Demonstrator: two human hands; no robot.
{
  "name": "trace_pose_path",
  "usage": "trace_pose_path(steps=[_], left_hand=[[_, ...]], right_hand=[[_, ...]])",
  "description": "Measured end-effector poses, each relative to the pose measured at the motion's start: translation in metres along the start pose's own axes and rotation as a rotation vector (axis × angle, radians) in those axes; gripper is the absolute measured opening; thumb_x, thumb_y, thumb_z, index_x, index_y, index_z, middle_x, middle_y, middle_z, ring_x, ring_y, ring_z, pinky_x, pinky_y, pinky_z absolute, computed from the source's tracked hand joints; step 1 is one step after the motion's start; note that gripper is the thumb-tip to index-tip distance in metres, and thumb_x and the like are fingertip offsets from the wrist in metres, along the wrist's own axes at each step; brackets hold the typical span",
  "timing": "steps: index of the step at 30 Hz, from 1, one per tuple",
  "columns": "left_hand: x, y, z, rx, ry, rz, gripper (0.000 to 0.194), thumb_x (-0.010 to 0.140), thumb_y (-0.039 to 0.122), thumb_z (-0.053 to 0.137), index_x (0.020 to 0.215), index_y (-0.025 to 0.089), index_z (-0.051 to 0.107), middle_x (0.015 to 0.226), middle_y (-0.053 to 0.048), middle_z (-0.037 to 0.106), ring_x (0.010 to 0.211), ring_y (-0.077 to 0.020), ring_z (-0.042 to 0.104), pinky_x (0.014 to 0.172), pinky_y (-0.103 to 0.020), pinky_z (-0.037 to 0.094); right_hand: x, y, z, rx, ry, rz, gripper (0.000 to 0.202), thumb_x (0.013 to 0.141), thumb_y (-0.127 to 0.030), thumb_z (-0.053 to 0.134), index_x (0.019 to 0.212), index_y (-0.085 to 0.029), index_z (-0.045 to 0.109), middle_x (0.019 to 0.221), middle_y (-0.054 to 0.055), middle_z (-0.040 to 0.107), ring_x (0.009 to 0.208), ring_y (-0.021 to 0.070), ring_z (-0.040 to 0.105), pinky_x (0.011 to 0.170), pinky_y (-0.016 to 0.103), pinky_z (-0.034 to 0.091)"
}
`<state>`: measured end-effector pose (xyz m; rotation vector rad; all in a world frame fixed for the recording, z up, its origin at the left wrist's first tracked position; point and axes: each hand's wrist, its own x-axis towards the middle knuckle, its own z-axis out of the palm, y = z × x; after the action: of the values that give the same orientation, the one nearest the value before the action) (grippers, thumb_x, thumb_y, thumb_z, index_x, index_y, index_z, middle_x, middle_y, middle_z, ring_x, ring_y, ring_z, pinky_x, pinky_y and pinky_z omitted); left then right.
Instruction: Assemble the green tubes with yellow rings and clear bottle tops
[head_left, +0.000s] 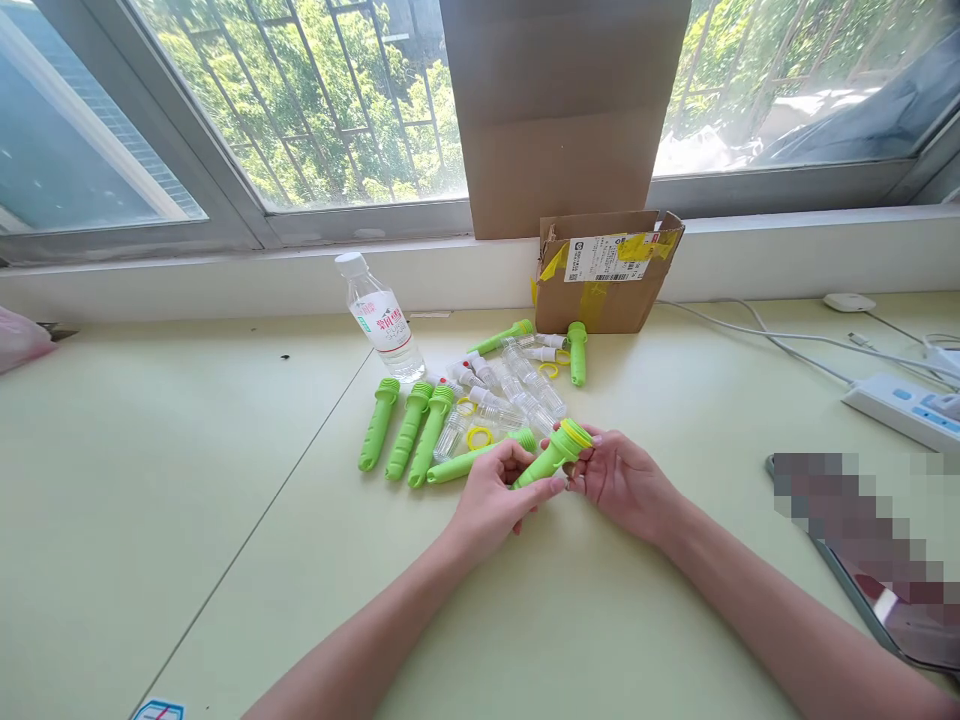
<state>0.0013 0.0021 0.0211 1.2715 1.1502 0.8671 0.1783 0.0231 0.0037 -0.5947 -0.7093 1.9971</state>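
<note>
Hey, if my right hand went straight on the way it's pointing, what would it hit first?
The green handle in your left hand, seemingly touching your right hand; past it, probably the clear tubes, though depth is unclear.

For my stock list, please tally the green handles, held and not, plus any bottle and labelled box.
Held green handle: 1
Other green handles: 6
Bottle: 1
Labelled box: 1
Total: 9

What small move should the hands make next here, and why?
Probably the right hand should lightly press the yellow ring to check its seating: it circles the wide end of the green tube, the left hand grips the tube's body, and the right is at that end. Full seating cannot be judged.
</note>
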Motion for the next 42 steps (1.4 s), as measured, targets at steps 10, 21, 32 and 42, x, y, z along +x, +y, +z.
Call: trace_pose_path(steps=[10,21,32,42], left_hand=[[-0.0007,0.0038,-0.0021,0.056,-0.027,0.006,0.029,0.079,0.044,0.064,0.076,0.015,0.059,0.060,0.002,0.057,0.049,-0.0093,0.052,0.044,-0.021,0.042],[-0.0012,0.0062,-0.0042,0.056,-0.090,0.018,0.034,0.083,0.048,0.057,0.075,0.015,0.061,0.054,0.001,0.055,0.045,-0.0101,0.050,0.043,-0.022,0.040],[-0.0007,0.0024,-0.0074,0.046,-0.149,0.020,0.037,0.087,0.050,0.051,0.072,0.015,0.055,0.055,0.003,0.051,0.042,-0.0076,0.045,0.039,-0.020,0.032],[0.0018,0.0014,-0.0090,0.011,-0.199,0.005,0.041,0.086,0.054,0.050,0.071,0.015,0.052,0.063,0.001,0.054,0.042,-0.0074,0.045,0.036,-0.020,0.032]], right_hand=[[0.0005,0.0002,-0.0017,0.023,-0.010,0.038,0.023,0.079,-0.022,0.054,0.096,-0.016,0.068,0.074,0.003,0.061,0.062,0.0124,0.052,0.061,0.026,0.047],[-0.0003,-0.0009,-0.0001,-0.024,0.018,0.036,0.016,0.078,-0.025,0.055,0.085,-0.017,0.067,0.069,0.001,0.057,0.059,0.0119,0.047,0.060,0.026,0.044],[-0.0008,-0.0014,-0.0021,0.003,-0.010,0.057,0.014,0.078,-0.022,0.055,0.086,-0.016,0.066,0.071,0.001,0.055,0.061,0.0117,0.049,0.061,0.028,0.046],[-0.0032,-0.0018,-0.0013,0.022,0.046,0.092,0.035,0.076,-0.019,0.055,0.109,-0.022,0.061,0.082,0.002,0.067,0.059,0.0129,0.057,0.061,0.028,0.050]])
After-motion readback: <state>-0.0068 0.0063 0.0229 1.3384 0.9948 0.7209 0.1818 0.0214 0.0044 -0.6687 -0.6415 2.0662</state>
